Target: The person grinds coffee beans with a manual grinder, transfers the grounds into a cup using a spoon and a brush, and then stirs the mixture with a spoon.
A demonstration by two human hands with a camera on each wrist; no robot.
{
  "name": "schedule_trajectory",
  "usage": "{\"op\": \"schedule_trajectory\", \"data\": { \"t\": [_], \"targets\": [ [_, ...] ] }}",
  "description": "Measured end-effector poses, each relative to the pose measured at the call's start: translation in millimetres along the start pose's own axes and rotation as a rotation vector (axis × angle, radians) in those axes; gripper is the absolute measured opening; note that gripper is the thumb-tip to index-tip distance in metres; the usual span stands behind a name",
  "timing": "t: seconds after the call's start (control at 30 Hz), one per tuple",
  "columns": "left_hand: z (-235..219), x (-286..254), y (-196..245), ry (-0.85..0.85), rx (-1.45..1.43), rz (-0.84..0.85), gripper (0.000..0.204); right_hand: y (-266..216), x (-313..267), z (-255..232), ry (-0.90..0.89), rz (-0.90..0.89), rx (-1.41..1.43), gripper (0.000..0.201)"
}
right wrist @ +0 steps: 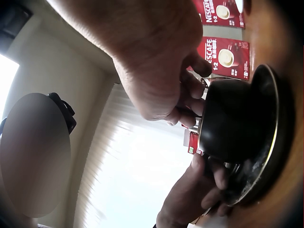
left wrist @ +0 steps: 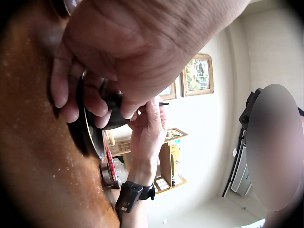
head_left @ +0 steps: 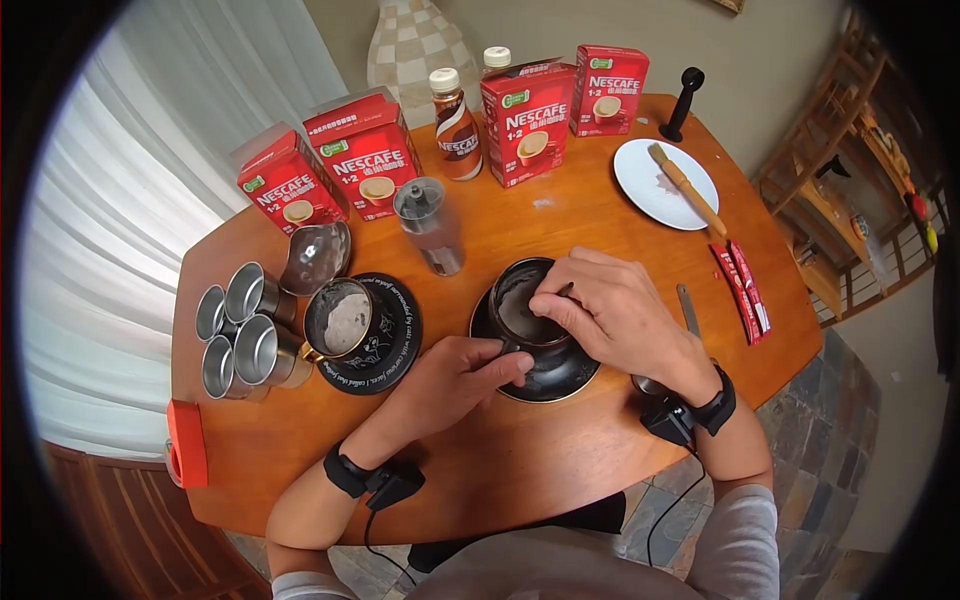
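A black cup [head_left: 502, 290] with dark liquid in it sits on a black gold-rimmed saucer [head_left: 548, 388] at the middle of the table. My left hand [head_left: 462, 382] grips the cup's handle at its near left side, with the thumb on top. Over the cup's right rim, my right hand [head_left: 612, 312] pinches a thin dark stick-like handle [head_left: 567, 289]. Its tip [left wrist: 164, 103] pokes out past the fingers in the left wrist view, while its lower end is hidden. The right wrist view shows the cup's dark side [right wrist: 230, 118] and the right fingertips close at its rim.
Left stand a second cup [head_left: 313, 318] with pale content on a lettered saucer [head_left: 398, 345], several metal cups [head_left: 262, 350] and a glass bowl [head_left: 318, 262]. Behind are a grinder [head_left: 432, 232], bottles [head_left: 457, 130] and red boxes [head_left: 530, 125]. Right: a brush [head_left: 685, 188] on a plate [head_left: 640, 165], red sachets [head_left: 742, 292].
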State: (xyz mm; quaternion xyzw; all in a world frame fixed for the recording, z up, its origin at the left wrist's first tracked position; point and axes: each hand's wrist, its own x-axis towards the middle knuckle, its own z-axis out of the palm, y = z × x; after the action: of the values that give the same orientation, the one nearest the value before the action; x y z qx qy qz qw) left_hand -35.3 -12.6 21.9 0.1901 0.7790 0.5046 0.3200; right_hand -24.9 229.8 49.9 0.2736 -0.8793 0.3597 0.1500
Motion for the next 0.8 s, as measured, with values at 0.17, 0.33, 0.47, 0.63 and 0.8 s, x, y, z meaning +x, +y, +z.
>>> {"op": "schedule_trajectory", "data": {
  "t": [0.17,0.33,0.47,0.63,0.8],
  "targets": [
    [-0.2,-0.5,0.6,0.0,-0.005,0.014,0.043,0.8,-0.1,1.0,-0.01,-0.042,-0.011,0.02],
    [0.2,0.4,-0.7,-0.003,-0.012,0.007,0.043,0.4,0.0,2.1,0.001,-0.023,-0.022,0.02],
    [-0.1,-0.3,-0.1,-0.005,-0.027,0.016,0.043,-2.5,0.4,0.0,-0.047,-0.042,-0.023,0.02],
    [0.3,0.5,-0.3,-0.001,-0.019,0.006,0.043,-0.9,-0.2,1.8,-0.008,-0.019,-0.017,0.02],
    [0.0,-1.1,3.1,0.001,-0.01,-0.007,0.042,-2.8,0.2,0.2,-0.032,-0.05,-0.025,0.02]
  ]
}}
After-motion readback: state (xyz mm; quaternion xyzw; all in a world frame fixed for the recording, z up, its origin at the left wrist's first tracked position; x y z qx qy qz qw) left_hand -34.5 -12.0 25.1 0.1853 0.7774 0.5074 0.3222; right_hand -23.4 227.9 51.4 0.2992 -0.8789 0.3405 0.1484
